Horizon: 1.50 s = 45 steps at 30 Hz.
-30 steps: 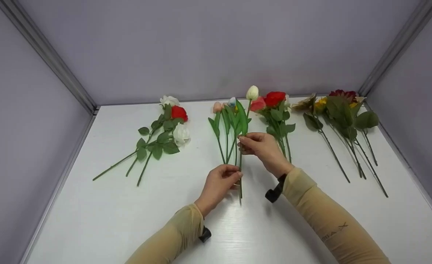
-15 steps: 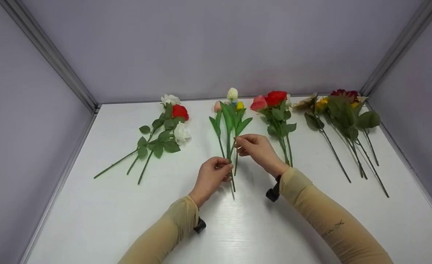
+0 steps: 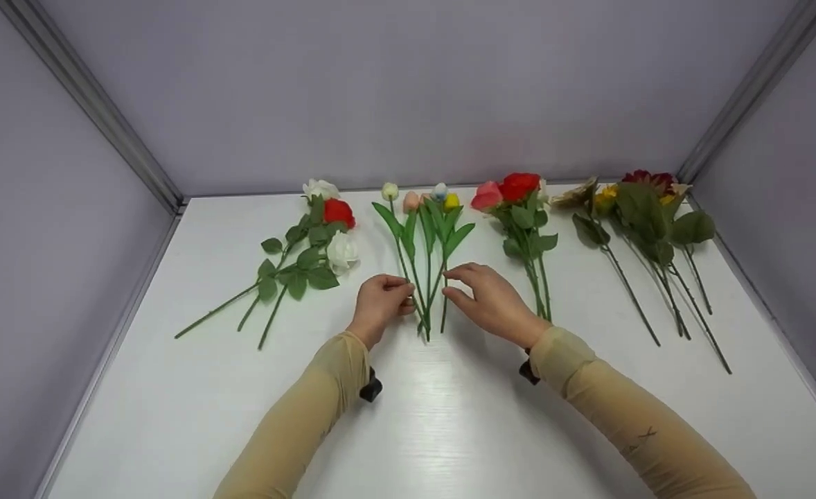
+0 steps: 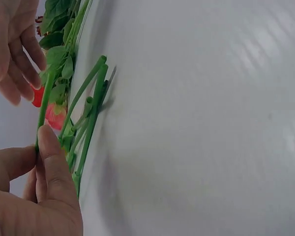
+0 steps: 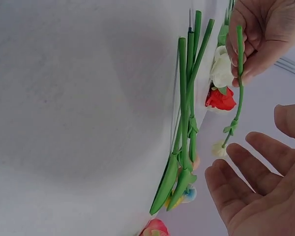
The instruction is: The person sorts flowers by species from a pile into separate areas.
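Left hand (image 3: 379, 303) pinching the thin green stem of a white-budded artificial tulip (image 3: 400, 251) between thumb and forefinger; the stem runs up and away from the hand to its small white bud at the far end of the table. Right hand (image 3: 489, 299) held slack just to the right of that stem, fingers spread and gently curved, gripping nothing. In the right wrist view the held stem hangs apart from the open palm. Between the two hands, a small bunch of artificial tulips with pink, blue and yellow buds (image 3: 436, 229) lies flat on the white tabletop (image 3: 449, 430), stem ends pointing toward the person; whether the held stem touches this bunch cannot be told from the head view. To the left, well apart, a spray of white and red fabric roses (image 3: 311, 249). To the right of the tulips, a cluster of red and pink fabric roses (image 3: 522, 222); farther right, a mixed bunch of dark red, yellow and tan flowers with broad leaves (image 3: 640, 222). Grey panel walls (image 3: 408, 90) enclose the table.
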Available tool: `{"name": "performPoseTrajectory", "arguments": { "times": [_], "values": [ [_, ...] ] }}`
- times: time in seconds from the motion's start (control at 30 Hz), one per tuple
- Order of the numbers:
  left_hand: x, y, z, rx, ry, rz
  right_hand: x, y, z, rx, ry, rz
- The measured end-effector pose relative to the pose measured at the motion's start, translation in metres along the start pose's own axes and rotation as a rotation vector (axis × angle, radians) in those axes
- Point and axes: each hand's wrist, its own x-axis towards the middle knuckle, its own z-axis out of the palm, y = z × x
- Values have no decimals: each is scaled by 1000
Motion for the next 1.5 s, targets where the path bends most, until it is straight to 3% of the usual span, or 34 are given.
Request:
{"name": "performPoseTrajectory", "arguments": {
  "times": [0.3,0.63,1.03,1.17,1.27,1.37,1.5],
  "values": [
    [8,-3,1,184,-12,-28,-6,9,7,-273,-67,-92],
    [10,-5,1,413,-40,18,-9,8,13,-245,-115,-86],
    [7,-2,-11,519,-16,51,-8,6,13,-244,-131,-78],
    [3,0,-26,548,25,120,-8,5,16,-238,-131,-97],
    [1,0,-46,597,77,201,-8,3,19,-237,-139,-113],
    [1,1,-74,675,143,282,-7,0,21,-241,-152,-114],
    [2,0,-124,823,254,371,-5,-4,25,-243,-151,-143]
  ]
}}
